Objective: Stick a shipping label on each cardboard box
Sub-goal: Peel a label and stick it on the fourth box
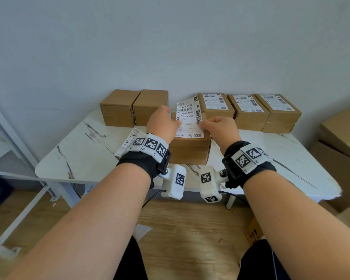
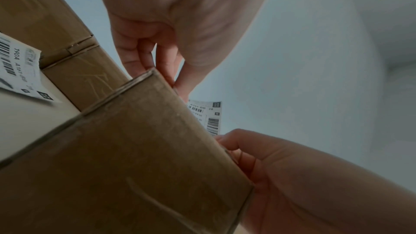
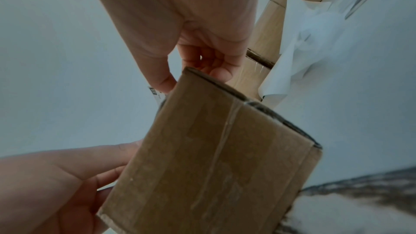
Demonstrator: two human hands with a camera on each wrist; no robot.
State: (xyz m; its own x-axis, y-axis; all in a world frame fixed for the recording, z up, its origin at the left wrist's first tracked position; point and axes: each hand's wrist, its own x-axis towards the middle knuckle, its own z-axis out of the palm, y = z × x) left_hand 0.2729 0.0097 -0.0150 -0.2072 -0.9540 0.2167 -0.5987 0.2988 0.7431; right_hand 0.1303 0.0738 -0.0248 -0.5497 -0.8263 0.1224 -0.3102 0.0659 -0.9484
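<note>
A brown cardboard box (image 1: 190, 150) (image 2: 135, 157) (image 3: 213, 157) stands mid-table on the white marble table (image 1: 79, 154). A printed shipping label (image 1: 189, 120) (image 2: 209, 116) (image 3: 155, 92) lies over its top, near end down on the cardboard, far end lifted off it. My left hand (image 1: 164, 122) (image 2: 173, 81) pinches the label's left edge; my right hand (image 1: 218, 126) (image 3: 193, 74) pinches its right edge. Two bare boxes (image 1: 133, 107) sit at the back left. Three labelled boxes (image 1: 249, 110) line the back right.
Spare labels (image 1: 129, 142) (image 2: 20, 70) lie on the table left of my left wrist. A curled white sheet (image 3: 292, 51) lies by the labelled boxes. Large cartons (image 1: 341, 138) stand on the floor at right, a white metal frame (image 1: 8, 150) at left.
</note>
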